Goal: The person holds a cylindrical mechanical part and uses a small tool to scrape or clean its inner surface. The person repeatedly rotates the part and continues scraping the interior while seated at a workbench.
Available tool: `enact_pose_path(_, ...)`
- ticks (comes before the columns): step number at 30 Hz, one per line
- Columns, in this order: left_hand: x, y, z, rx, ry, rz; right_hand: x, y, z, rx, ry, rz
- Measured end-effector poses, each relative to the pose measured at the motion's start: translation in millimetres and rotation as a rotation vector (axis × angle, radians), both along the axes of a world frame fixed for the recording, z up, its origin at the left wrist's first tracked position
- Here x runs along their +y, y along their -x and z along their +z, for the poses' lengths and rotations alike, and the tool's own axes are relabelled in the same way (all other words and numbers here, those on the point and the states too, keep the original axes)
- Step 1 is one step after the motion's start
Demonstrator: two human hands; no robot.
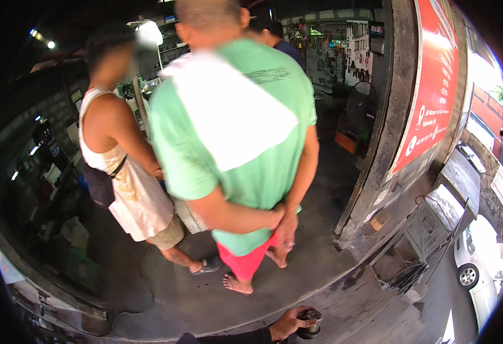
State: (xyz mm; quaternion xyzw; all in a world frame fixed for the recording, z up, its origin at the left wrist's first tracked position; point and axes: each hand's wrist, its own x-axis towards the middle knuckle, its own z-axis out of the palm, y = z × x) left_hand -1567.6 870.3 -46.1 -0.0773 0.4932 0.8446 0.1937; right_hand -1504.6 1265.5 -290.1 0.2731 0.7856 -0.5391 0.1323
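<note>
Left hand (285,325) around metal part (313,325)

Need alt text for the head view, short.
The wearer's left hand grips a dark, roughly cylindrical part at the lower edge. Ahead, in a dim workshop, a person in a green shirt, white cloth draped over the back, stands facing away, beside a person in a pale sleeveless top. A red sign hangs at right.

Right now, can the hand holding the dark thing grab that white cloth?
Probably not: the hand grips the dark thing, and the white cloth lies beyond it on the green-shirted person's back.
</note>
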Motion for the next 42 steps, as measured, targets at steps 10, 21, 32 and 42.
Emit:
enact_pose_path(10,8.6,211.1,-30.3,0.048,-0.080,0.173,-35.1,322.0,107.2,0.166,0.385,-0.095)
enact_pose_path(21,0.4,496.1,59.0,0.229,-0.001,0.452,-111.2,584.6,182.9,0.303,0.288,0.292)
enact_pose_path(32,-51.9,680.6,197.3,0.200,0.043,0.656,-210.2,817.5,372.8,0.641,-0.097,0.958)
enact_pose_path(42,-136.2,792.8,308.4,0.205,0.079,0.903,-266.5,913.7,358.4,0.423,-0.239,1.022)
